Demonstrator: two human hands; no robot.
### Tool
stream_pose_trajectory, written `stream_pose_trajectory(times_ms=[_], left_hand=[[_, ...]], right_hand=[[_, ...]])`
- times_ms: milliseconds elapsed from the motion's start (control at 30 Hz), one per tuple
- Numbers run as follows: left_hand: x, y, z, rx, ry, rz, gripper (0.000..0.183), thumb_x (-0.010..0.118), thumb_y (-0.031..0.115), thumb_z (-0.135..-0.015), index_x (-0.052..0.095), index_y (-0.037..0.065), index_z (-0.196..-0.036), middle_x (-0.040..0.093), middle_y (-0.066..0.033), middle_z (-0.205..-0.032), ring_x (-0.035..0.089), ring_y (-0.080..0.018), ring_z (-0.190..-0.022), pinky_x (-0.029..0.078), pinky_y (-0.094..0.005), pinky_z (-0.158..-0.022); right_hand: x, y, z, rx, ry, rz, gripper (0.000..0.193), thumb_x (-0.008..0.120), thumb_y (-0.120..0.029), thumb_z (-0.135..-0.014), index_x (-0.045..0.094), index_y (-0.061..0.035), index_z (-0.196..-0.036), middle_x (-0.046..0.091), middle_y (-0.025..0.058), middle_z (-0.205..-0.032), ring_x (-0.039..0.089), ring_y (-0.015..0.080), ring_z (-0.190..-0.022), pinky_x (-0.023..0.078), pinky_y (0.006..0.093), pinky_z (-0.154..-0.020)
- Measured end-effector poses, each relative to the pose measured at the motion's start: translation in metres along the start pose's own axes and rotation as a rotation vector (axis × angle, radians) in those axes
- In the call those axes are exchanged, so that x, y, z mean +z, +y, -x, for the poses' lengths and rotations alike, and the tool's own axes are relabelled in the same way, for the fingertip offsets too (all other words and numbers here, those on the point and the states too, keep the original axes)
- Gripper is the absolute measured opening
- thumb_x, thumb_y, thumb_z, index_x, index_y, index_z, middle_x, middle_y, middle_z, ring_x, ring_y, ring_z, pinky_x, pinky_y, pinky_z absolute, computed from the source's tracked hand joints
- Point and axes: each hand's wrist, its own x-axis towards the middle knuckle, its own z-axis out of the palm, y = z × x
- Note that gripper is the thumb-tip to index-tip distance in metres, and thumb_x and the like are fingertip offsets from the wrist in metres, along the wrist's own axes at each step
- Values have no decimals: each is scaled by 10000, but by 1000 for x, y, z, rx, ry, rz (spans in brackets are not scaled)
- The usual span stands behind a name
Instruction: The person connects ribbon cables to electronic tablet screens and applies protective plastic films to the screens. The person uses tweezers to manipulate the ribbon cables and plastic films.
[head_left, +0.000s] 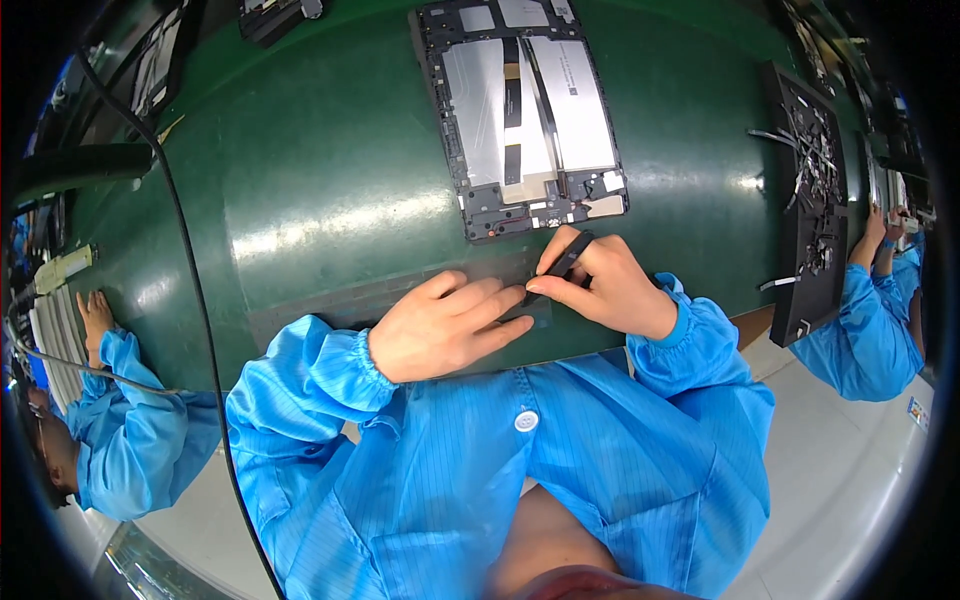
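Note:
My right hand [612, 285] pinches a narrow black tool [571, 255] between thumb and fingers, tilted with its upper end away from me. Close beside it lies my left hand [445, 325], palm down, thumb and index finger apart. The left index fingertip meets the right fingertips at the tool's lower end; anything tiny there cannot be made out. Under both hands, a dark sheet marked with a grid [340, 300] lies along the table's near edge. Just beyond the hands sits an opened tablet [480, 115], its silver battery panels, black flat cable and circuit parts exposed.
The green table [330, 190] has a black tray [815, 215] of small cables and parts at right. A black cable [185, 225] runs down the left side. A black device [275, 18] lies at the far edge. Co-workers in blue sit left [140, 430] and right [865, 330].

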Motion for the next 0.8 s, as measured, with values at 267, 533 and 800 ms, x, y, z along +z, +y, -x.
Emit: stream_pose_trajectory(times_ms=[267, 533, 800], left_hand=[[-3, -2, -3, 2, 14, 33, 412, 613, 158, -793, 703, 195, -1193, 635, -51, -1245, 612, -181, -1080, 469, -299, -836], [-13, -31, -5, -270, 304, -9, 408, 773, 48, -630, 738, 128, -1029, 697, -30, -1015, 670, -205, -908, 530, -314, -686], [-9, -34, -4, -311, 296, -49, 374, 740, 58, -646, 735, 106, -1017, 701, -24, -1039, 659, -215, -937, 548, -332, -747]], right_hand=[[-28, -12, -18, 240, 93, -558, 142, 666, -153, -971, 574, -46, -953, 604, -11, -784, 612, 70, -686, 493, 222, -582], [-44, -12, -82, 220, 4, -291, 244, 639, -247, -995, 576, -13, -1015, 693, 84, -811, 692, 132, -715, 532, 245, -584], [-38, -9, -94, 266, -58, -255, 268, 633, -262, -998, 598, 3, -1012, 710, 113, -785, 711, 165, -696, 546, 277, -554]])
